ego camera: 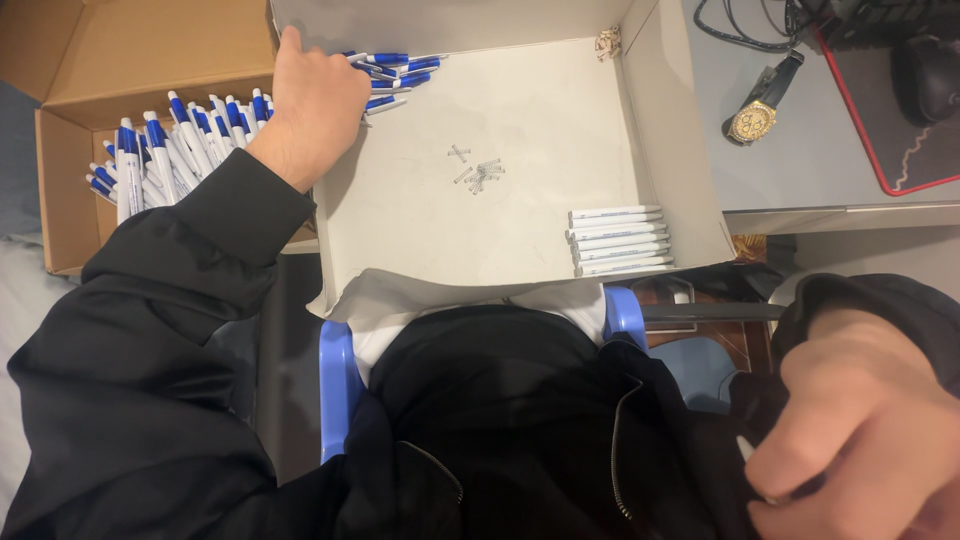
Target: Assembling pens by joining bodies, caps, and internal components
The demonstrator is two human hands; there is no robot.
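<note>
- Where the view comes closest, the right hand sits blurred at the lower right, fingers curled tight into a fist; a thin pale sliver shows at its edge, but whether anything is held there cannot be told.
- Just beyond, a black jacket fills the lap, with a blue chair frame showing at either side of it.
- Next out, a shallow white box lies open, its near flap resting against the body.
- Inside it, a neat stack of white pen barrels lies along the near right wall.
- Small metal springs are scattered at the middle of the box floor.
- Farther left, the left hand reaches over the box's far left corner, fingers bent down onto a small heap of blue-and-white pens; whether it grips one is hidden.
- Beside it, a brown cardboard box holds many more pens of the same kind.
- Far right, a gold wristwatch lies on a grey desk.
</note>
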